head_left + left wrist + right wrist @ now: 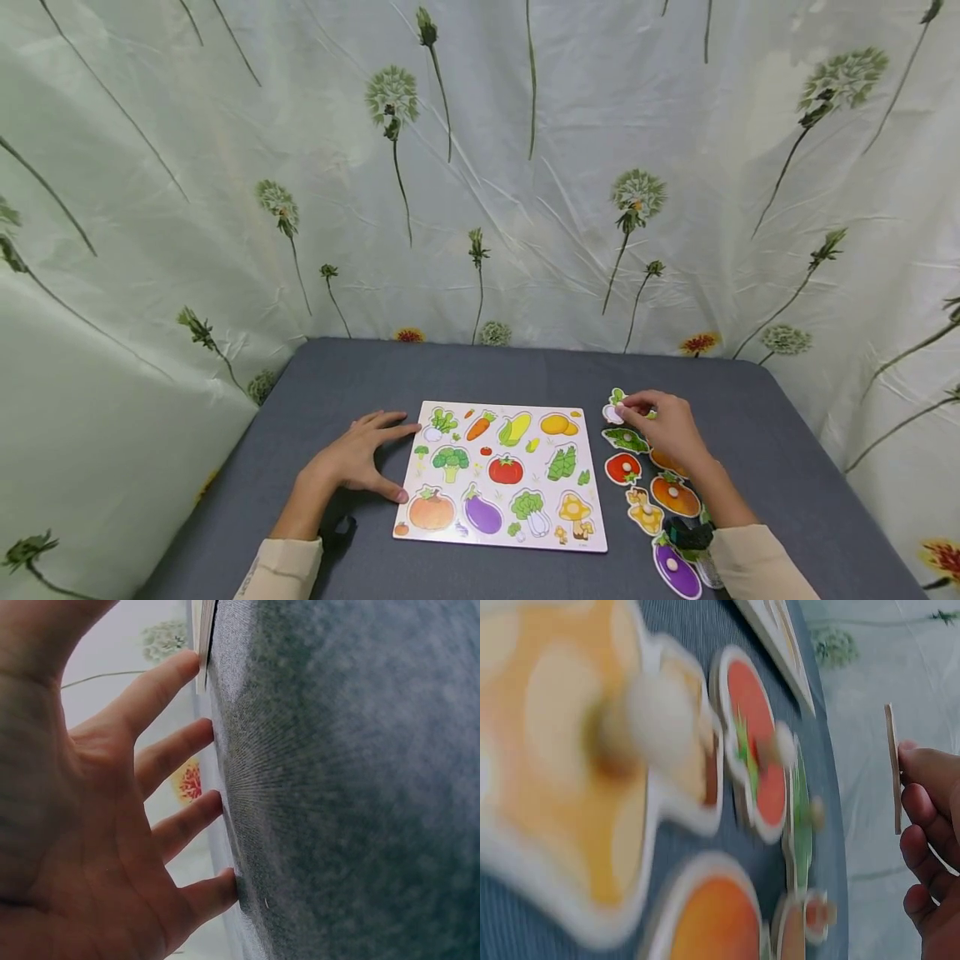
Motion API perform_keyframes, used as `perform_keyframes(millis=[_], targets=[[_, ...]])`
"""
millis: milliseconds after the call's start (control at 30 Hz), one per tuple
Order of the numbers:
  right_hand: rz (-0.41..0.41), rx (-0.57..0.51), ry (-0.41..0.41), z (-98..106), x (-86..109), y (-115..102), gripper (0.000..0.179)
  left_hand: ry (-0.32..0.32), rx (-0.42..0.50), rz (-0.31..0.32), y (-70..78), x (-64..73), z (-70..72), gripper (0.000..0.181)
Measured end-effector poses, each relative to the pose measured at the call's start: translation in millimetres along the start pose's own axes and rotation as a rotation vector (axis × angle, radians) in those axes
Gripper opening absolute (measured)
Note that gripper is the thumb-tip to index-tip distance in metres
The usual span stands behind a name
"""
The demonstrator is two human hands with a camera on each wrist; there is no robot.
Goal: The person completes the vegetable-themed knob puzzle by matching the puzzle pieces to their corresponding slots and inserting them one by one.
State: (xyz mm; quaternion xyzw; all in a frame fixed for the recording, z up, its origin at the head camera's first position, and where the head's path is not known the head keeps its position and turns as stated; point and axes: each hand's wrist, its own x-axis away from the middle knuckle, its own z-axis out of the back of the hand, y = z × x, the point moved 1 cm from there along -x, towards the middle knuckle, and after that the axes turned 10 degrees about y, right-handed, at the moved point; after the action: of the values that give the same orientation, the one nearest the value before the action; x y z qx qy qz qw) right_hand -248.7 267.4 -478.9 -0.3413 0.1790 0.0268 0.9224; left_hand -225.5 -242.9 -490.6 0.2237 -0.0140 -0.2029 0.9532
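My right hand pinches a flat white-and-green turnip-shaped piece; my left hand (fingers spread apart) touches the white rectangular vegetable-printed board to its right.

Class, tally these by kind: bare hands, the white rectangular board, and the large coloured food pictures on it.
Bare left hand and right hand: 2
White rectangular board: 1
Large coloured food pictures on it: 11
Total: 14
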Motion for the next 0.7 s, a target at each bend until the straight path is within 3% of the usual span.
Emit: perform_keyframes(millis=[700], targets=[[0.025,-0.130,-0.081,-60,-2.1,-68,0.016,0.002,-0.004,-0.003,0.5,-0.2,0.7,0.111]])
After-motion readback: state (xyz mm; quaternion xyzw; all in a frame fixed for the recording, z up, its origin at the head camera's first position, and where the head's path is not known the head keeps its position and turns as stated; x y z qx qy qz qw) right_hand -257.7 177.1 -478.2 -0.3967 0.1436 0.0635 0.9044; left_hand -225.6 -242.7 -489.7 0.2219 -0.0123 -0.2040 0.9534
